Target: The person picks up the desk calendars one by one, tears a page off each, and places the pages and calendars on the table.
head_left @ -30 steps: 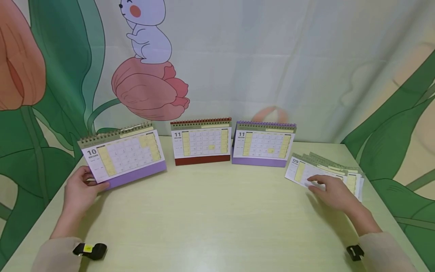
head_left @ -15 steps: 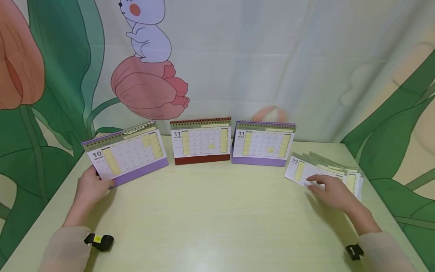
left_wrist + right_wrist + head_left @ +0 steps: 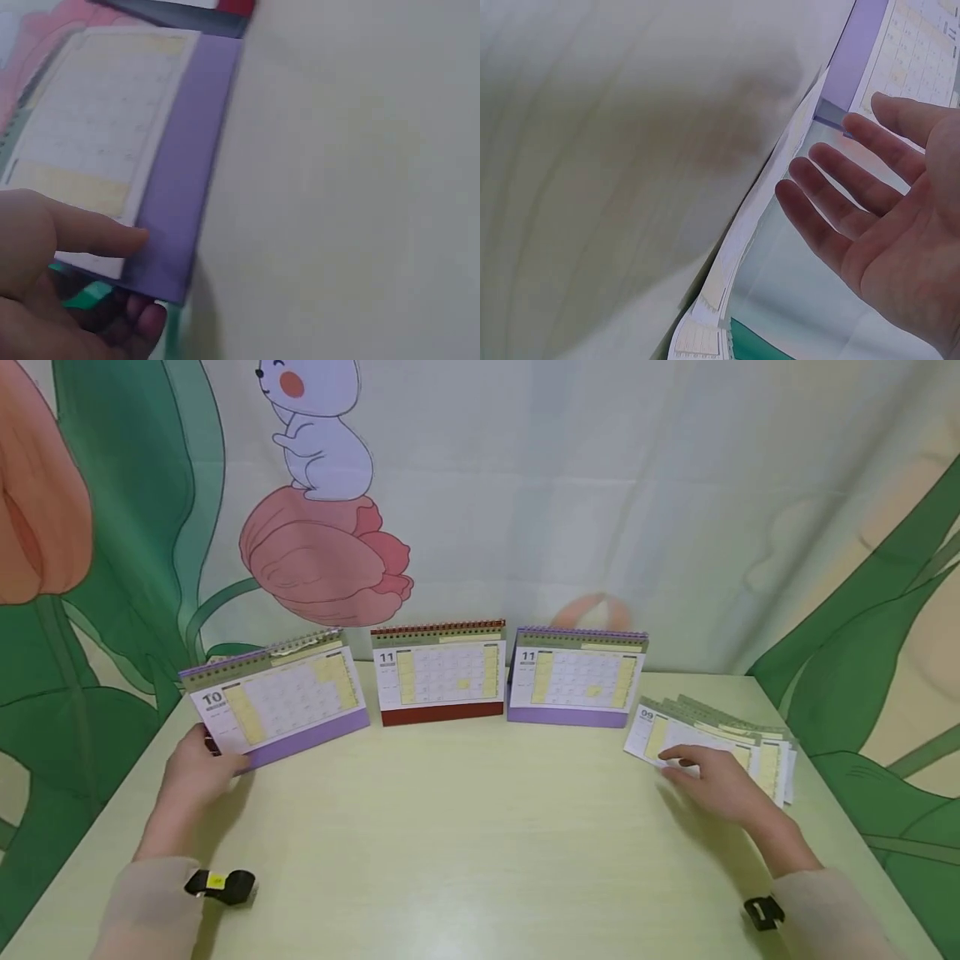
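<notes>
At the left of the table, my left hand (image 3: 193,772) grips the near left corner of a purple desk calendar (image 3: 285,697) turned to month 10. In the left wrist view the thumb (image 3: 105,234) presses on the front, at the page edge and purple base (image 3: 176,161), while the other fingers go behind the side edge. My right hand (image 3: 712,783) is over a fan of loose calendar pages (image 3: 771,768), the top one marked 09. Its fingers (image 3: 847,180) are loosely spread in the right wrist view, and nothing is held between them.
Two more desk calendars showing month 11 stand along the back: a dark red one (image 3: 441,672) in the middle and a purple one (image 3: 576,677) right of it. Behind the pale table (image 3: 465,843) hangs a printed curtain (image 3: 510,510) with flowers and a white animal.
My left hand has shifted right with its calendar, which turned slightly; the purple back edge now shows above its coil. My right hand has drifted slightly left over the pages.
</notes>
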`<action>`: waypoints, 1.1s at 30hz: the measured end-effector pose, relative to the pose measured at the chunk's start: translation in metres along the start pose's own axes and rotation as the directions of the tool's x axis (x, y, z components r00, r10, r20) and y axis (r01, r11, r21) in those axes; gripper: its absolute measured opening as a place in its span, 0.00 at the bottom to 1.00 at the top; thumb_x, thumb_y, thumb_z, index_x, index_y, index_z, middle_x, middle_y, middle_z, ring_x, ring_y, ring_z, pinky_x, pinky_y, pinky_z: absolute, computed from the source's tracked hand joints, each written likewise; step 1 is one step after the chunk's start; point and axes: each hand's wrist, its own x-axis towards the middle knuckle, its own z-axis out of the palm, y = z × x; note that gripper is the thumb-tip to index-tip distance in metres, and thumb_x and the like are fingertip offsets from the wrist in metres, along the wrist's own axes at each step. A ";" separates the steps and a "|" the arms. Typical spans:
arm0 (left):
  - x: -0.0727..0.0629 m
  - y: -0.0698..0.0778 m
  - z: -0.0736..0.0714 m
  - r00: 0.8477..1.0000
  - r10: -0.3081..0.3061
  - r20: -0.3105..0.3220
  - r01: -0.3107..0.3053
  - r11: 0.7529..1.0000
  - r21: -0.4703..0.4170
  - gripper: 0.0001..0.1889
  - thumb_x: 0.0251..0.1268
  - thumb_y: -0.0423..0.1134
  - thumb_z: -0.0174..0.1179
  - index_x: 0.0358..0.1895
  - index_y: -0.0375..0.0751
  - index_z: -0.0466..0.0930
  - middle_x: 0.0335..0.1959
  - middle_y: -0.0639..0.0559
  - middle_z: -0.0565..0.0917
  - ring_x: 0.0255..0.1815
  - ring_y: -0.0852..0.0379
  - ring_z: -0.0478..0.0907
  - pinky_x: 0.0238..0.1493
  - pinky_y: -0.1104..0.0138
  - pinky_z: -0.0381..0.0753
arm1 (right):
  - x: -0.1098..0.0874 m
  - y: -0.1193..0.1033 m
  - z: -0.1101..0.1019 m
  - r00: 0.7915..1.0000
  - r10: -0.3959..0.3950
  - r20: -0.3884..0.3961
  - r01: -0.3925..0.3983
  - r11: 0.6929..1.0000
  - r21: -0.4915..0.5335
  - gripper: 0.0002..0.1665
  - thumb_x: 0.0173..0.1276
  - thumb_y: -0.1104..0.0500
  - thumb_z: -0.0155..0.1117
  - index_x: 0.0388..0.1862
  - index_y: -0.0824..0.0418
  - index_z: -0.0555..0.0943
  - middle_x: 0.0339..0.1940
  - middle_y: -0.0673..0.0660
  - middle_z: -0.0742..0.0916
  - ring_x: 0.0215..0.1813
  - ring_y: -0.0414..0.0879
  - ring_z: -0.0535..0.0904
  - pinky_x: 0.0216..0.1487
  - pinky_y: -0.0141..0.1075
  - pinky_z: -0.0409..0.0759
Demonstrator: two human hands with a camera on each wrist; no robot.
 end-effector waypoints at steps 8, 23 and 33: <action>-0.024 0.009 -0.035 0.987 -0.095 0.130 0.079 0.989 0.122 0.38 0.77 0.56 0.51 0.63 0.17 0.57 0.55 0.21 0.69 0.52 0.30 0.69 0.48 0.45 0.73 | 0.005 -0.011 0.006 0.999 -0.030 0.010 0.030 0.999 0.012 0.17 0.78 0.58 0.62 0.58 0.66 0.83 0.58 0.65 0.85 0.59 0.66 0.80 0.60 0.62 0.75; -0.043 0.066 -0.026 0.930 0.226 0.289 -0.275 0.951 0.139 0.22 0.81 0.49 0.54 0.52 0.26 0.74 0.48 0.33 0.80 0.46 0.40 0.76 0.43 0.55 0.77 | 0.018 -0.035 0.007 0.997 -0.071 0.019 0.071 0.997 -0.003 0.23 0.78 0.59 0.62 0.66 0.70 0.77 0.64 0.68 0.82 0.65 0.68 0.76 0.65 0.61 0.71; -0.051 0.098 0.021 0.881 0.423 0.211 -0.457 0.876 0.156 0.13 0.75 0.38 0.61 0.50 0.29 0.77 0.48 0.34 0.81 0.49 0.35 0.78 0.51 0.45 0.78 | 0.035 -0.063 0.019 0.992 -0.082 0.100 0.090 0.993 -0.072 0.35 0.79 0.56 0.60 0.78 0.67 0.64 0.79 0.74 0.61 0.77 0.70 0.59 0.72 0.63 0.62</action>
